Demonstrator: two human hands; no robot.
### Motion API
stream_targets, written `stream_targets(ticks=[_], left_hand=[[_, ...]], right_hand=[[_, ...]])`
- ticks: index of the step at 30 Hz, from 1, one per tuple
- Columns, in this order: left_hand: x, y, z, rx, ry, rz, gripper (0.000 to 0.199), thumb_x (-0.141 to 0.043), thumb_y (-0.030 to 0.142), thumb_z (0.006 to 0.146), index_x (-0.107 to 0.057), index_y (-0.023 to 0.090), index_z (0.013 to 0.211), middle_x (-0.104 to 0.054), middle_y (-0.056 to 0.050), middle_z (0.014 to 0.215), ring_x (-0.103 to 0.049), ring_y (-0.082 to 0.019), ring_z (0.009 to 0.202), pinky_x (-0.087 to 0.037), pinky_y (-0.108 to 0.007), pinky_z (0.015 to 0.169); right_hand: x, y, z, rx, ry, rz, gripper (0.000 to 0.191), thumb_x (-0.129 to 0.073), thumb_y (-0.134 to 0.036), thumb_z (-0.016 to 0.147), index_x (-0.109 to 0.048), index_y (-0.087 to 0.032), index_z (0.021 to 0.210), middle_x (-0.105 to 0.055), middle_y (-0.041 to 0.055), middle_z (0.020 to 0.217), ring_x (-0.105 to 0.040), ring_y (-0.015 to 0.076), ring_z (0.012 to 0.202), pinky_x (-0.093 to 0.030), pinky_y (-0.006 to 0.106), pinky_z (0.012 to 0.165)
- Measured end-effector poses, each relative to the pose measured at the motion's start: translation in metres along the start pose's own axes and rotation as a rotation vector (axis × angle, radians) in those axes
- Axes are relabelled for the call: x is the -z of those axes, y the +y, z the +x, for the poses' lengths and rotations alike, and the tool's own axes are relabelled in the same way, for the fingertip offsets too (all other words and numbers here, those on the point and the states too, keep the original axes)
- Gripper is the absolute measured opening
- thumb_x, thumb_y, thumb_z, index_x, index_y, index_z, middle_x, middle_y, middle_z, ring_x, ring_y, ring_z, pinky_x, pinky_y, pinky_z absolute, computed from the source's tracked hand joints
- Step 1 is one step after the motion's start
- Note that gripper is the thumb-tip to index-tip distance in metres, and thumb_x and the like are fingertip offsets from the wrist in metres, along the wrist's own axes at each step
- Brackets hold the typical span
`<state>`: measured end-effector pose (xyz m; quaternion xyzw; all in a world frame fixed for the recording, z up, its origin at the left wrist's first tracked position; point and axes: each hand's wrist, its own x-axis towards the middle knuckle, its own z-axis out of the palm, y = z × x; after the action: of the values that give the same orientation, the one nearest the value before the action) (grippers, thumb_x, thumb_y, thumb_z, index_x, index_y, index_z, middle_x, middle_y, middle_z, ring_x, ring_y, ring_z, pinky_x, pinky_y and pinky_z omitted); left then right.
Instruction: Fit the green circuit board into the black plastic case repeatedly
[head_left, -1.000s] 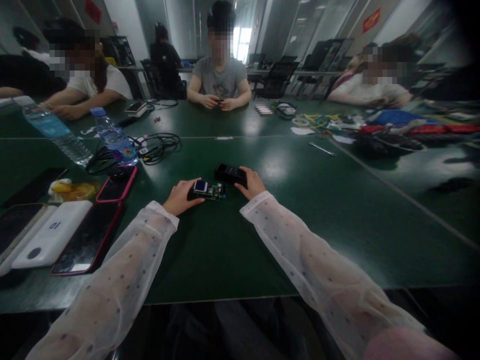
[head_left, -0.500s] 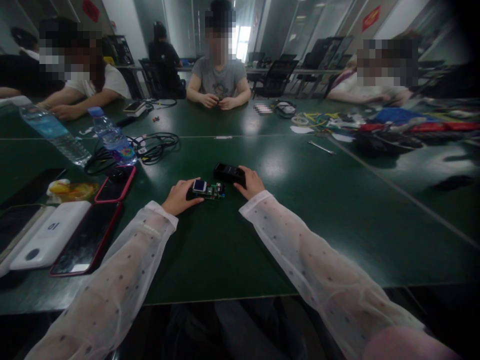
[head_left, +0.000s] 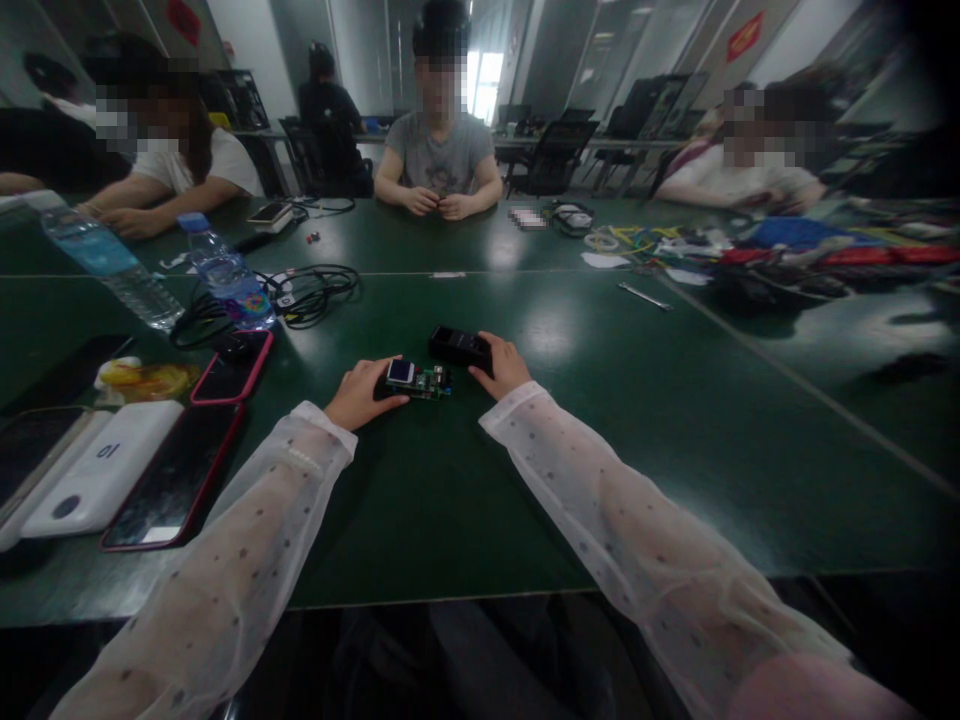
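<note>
My left hand (head_left: pixel 364 392) is closed around the left end of a small green circuit board (head_left: pixel 426 381) with a little square screen, which has a black part under its left end. My right hand (head_left: pixel 504 364) grips the right end of a black plastic device housing (head_left: pixel 454 345), with thumb and fingers on either side. The housing has a rectangular window at its left end. It lies just beyond the board, a small gap apart, both low over the green table (head_left: pixel 420 510). My palms hide the ends that I hold.
To my left lie several phones (head_left: pixel 176 480), a white power bank (head_left: pixel 105 465), two water bottles (head_left: pixel 225 270) and coiled black cables (head_left: pixel 322 295). A wrench (head_left: pixel 643 296) lies at the right, before a heap of cables and bags (head_left: pixel 810 250). Other people (head_left: pixel 437 160) sit across the table.
</note>
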<state>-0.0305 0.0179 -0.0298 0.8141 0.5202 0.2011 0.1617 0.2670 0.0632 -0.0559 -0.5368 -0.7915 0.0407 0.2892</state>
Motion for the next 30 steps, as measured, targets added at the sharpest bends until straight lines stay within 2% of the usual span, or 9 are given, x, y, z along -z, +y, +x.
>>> stream_targets(ticks=[13, 19, 30], left_hand=[[0.0018, 0.0026, -0.0003, 0.009, 0.003, -0.015, 0.070, -0.067, 0.048, 0.080, -0.041, 0.026, 0.142, -0.055, -0.011, 0.133, -0.046, -0.033, 0.125, -0.039, -0.051, 0.098], [0.0001, 0.0002, -0.0003, 0.005, -0.002, -0.015, 0.071, -0.066, 0.049, 0.081, -0.039, 0.026, 0.142, -0.054, -0.011, 0.135, -0.045, -0.033, 0.126, -0.039, -0.051, 0.099], [0.0005, 0.0006, 0.0004, 0.005, -0.007, 0.011, 0.070, -0.066, 0.048, 0.081, -0.040, 0.025, 0.142, -0.055, -0.010, 0.135, -0.046, -0.032, 0.125, -0.040, -0.049, 0.099]], right_hand=[[0.0026, -0.0016, -0.0002, -0.011, -0.017, 0.017, 0.065, -0.060, -0.030, 0.081, -0.036, -0.020, 0.141, -0.054, 0.0172, 0.131, -0.051, 0.0379, 0.120, -0.047, 0.061, 0.092], [0.0035, -0.0030, -0.0004, -0.015, -0.033, -0.009, 0.064, -0.061, -0.030, 0.082, -0.037, -0.015, 0.140, -0.053, 0.0179, 0.133, -0.050, 0.0371, 0.121, -0.047, 0.057, 0.094], [0.0026, -0.0025, -0.0005, -0.009, -0.024, -0.038, 0.063, -0.060, -0.031, 0.083, -0.038, -0.016, 0.140, -0.054, 0.0177, 0.133, -0.051, 0.0371, 0.118, -0.049, 0.056, 0.091]])
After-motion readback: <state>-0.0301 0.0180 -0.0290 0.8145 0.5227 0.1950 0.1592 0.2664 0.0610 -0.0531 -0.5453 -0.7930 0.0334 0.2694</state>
